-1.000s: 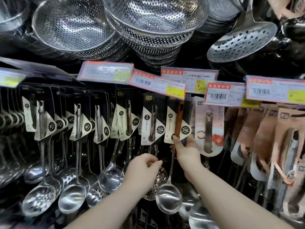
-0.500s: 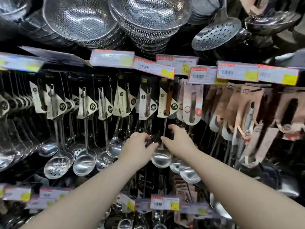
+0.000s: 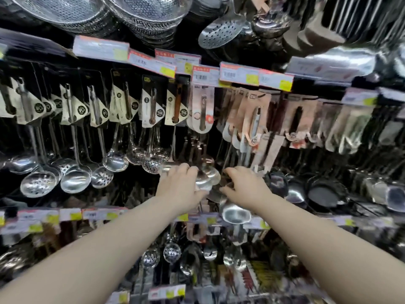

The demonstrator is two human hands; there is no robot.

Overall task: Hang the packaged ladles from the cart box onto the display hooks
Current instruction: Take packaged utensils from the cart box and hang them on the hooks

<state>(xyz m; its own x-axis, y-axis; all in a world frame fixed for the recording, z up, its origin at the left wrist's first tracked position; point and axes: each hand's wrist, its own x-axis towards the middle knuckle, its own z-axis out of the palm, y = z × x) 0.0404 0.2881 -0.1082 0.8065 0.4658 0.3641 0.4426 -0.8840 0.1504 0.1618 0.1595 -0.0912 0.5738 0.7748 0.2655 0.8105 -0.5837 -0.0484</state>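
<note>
Packaged ladles hang in a row from display hooks. One with a brown handle on a black-and-cream card (image 3: 178, 104) hangs at centre, and its steel bowl (image 3: 209, 177) sits among other bowls below. My left hand (image 3: 179, 186) is at that cluster, fingers curled against the bowl's left side. My right hand (image 3: 245, 186) is just right of the same bowls with fingers and thumb bent toward them. Motion blur hides whether it grips anything. The cart box is out of view.
Price tags (image 3: 151, 64) line the rail above the hooks. Steel colanders (image 3: 140, 12) and a perforated skimmer (image 3: 221, 32) sit on the shelf overhead. Pink-carded utensils (image 3: 252, 115) hang to the right, slotted ladles (image 3: 38, 183) to the left. A lower rail of tags (image 3: 70, 215) carries more utensils.
The view has tilted down and shifted right. My right hand dropped from the card of the brown-handled ladle to the bowls, and my left hand moved right to meet it there.
</note>
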